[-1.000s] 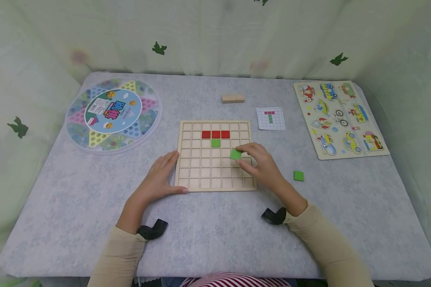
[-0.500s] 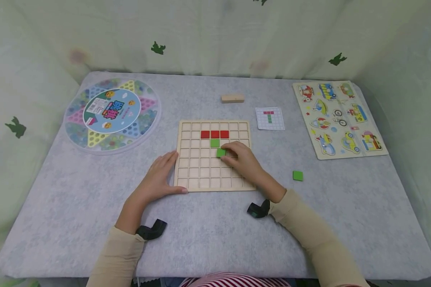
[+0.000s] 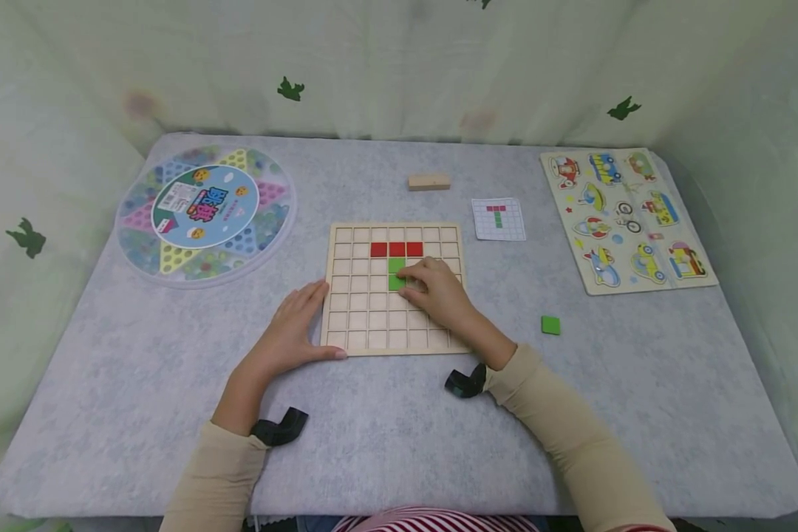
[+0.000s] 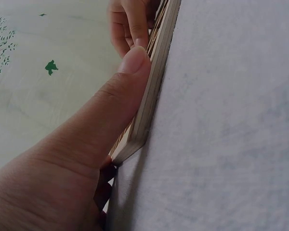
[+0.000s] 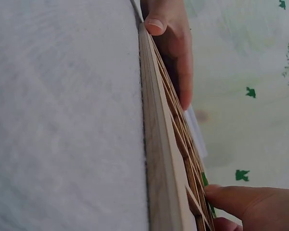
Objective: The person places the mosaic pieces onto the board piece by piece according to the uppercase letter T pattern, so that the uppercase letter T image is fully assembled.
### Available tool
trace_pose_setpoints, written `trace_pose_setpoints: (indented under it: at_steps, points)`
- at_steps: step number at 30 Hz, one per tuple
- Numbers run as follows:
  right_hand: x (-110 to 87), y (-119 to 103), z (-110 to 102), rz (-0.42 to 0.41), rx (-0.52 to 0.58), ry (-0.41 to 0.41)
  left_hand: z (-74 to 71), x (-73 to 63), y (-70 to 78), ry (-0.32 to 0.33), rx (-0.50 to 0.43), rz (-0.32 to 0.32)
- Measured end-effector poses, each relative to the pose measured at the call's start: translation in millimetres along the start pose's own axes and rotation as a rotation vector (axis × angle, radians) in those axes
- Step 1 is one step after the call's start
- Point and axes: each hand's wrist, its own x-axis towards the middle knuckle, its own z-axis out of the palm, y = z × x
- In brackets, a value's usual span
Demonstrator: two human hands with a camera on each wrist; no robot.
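Note:
A wooden grid board (image 3: 359, 301) lies flat on the table. Three red tiles (image 3: 396, 250) form a row on it, with a green tile (image 3: 396, 264) under the middle one. Below that, thumb and index finger of the right hand (image 3: 439, 295) pinch a second green tile (image 3: 395, 282) at a cell; the fingertips partly cover it. The left hand (image 3: 291, 329) rests against the board's near left corner, thumb on the front edge and fairly straight fingers along the left side. Another green tile (image 3: 550, 325) lies on the table to the right.
Behind the board are a wooden block (image 3: 428, 182) and a card (image 3: 499, 219) printed with a T pattern. A round Chinese checkers set (image 3: 206, 210) sits at the left. At the right lies a vehicle puzzle board (image 3: 628, 222).
My right hand has moved left across the board with the green tile, bringing it directly below the other green one. The left hand has stayed at the board's corner.

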Motion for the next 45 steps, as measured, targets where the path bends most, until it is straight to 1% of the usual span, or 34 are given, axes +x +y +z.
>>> trace_pose_setpoints:
  at_steps: [3,7,10,13,17,19,21,25,29,34,40,45]
  points:
    - [-1.9,-0.1,-5.9,0.016,0.033,-0.069,1.0,-0.3,-0.8,0.002,-0.001,0.003]
    - [-9.3,3.3,-20.5,0.017,0.131,-0.155,3.0,-0.4,-2.0,0.002,-0.002,0.006]
    - [-19.8,4.4,-35.3,-0.001,0.169,-0.163,4.2,-0.2,-2.6,0.005,-0.004,0.009]
    - [-34.5,3.8,-52.4,-0.048,0.137,-0.116,4.4,0.1,-2.9,0.006,-0.006,0.013]
    - [-57.6,7.5,-74.2,-0.127,0.040,0.000,3.6,0.1,-2.6,0.002,-0.008,0.013]
    - [-70.2,11.5,-83.7,-0.147,-0.012,0.058,3.0,-0.1,-2.3,-0.001,-0.009,0.011]
    - [-83.0,16.2,-92.1,-0.147,-0.043,0.105,2.6,-0.3,-2.0,-0.003,-0.009,0.010]
    - [-107.6,26.4,-104.1,-0.099,-0.093,0.179,2.1,-0.5,-1.7,-0.005,-0.008,0.011]
    - [-127.6,38.6,-108.9,-0.009,-0.121,0.213,1.8,-0.7,-1.7,-0.004,-0.009,0.013]
    - [-145.6,55.2,-108.2,0.101,-0.143,0.217,1.5,-0.7,-1.2,-0.003,-0.008,0.013]
    - [-158.1,69.2,-107.5,0.134,-0.122,0.215,1.2,-0.5,-1.1,0.001,-0.007,0.017]
    - [-162.8,76.0,-106.6,0.203,-0.104,0.163,1.7,-0.6,-1.8,0.003,-0.004,0.020]
